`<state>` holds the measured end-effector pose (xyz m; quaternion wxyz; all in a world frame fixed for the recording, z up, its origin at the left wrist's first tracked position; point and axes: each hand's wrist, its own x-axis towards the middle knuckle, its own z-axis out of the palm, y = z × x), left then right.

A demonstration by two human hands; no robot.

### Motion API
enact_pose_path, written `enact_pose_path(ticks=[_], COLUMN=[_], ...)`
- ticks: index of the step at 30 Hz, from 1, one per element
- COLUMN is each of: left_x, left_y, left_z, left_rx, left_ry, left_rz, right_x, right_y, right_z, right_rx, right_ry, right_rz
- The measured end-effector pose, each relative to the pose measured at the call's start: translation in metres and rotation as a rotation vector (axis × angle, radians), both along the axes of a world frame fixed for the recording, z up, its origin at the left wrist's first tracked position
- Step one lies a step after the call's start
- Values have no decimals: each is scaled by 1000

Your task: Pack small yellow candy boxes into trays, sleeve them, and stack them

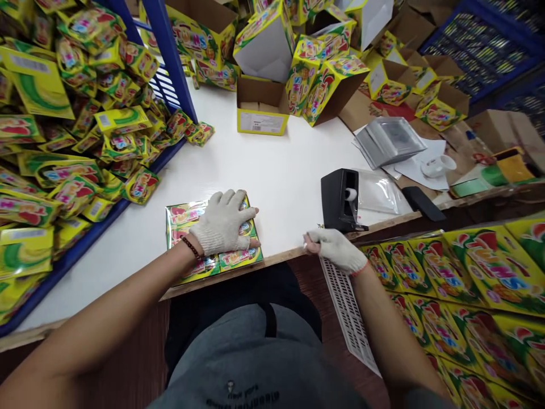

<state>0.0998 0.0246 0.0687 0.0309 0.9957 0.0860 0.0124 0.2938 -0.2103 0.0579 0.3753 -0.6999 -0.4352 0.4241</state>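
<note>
My left hand (223,221), in a white glove with bare fingertips, lies with spread fingers on a flat pack of small printed boxes (236,258). The pack is yellow, green and red, with a glossy clear covering, and sits at the table's front edge. My right hand (336,250), gloved the same way, is closed in a pinch just past that edge. Whatever its fingertips hold, if anything, is too small to make out. Right behind it stands a black tape dispenser (334,199) with a white core inside.
A blue crate (170,62) heaped with small boxes (76,187) fills the left. An open carton (261,122) stands at the back among more cartons. Clear plastic sleeves (389,142) lie to the right. Filled display boxes (430,267) are stacked below right, near a white basket (349,318).
</note>
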Motion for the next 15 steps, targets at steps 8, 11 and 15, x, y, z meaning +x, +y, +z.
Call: enact_pose_path(ticks=[8,11,15], left_x=[-1,-1,-1], left_y=[3,2,0], left_z=[-3,-2,-1], left_rx=[19,31,10], left_ry=[-31,-38,-36], left_rz=[-46,-12,-1], right_x=[-6,-2,-9], right_y=[120,128,130], right_z=[-11,-30,-55], right_rx=[-3,-19,-105], right_ry=[94,113,289], right_rz=[402,436,378])
